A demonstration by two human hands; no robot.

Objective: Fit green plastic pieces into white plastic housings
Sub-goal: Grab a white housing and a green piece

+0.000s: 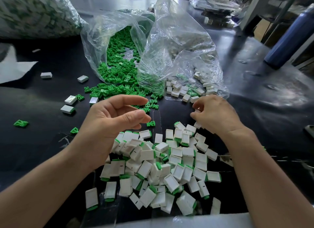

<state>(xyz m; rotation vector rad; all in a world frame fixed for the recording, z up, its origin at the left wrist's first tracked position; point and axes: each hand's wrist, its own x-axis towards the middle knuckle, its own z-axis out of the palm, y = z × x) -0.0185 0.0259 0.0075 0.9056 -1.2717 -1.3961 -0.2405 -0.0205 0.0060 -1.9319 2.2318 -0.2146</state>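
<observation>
1. Nearest me, the finished pile is lying on the black table: white shells, many showing a green edge at one end.
2. My left hand is hovering over the pile's far edge, fingers apart and loosely curved, holding nothing.
3. My right hand is curling its fingers down around a white housing. The grip is closed on it, though the fingertips are hidden.
4. I am judging the housings to be light, stiff, hollow and smooth-faced. Gripping across the long side walls is leaving the open end free.
5. I am judging the green pieces to be tiny, rigid and easily scattered, so a fingertip pinch is suiting them best.
6. The left clear bag is lying open on its side, spilling green pieces onto the table.
7. The right clear bag is holding empty housings, with several sitting at its mouth near my right hand.
8. A large bag at far left is blurred, and it is appearing to hold mixed white and green parts.
</observation>
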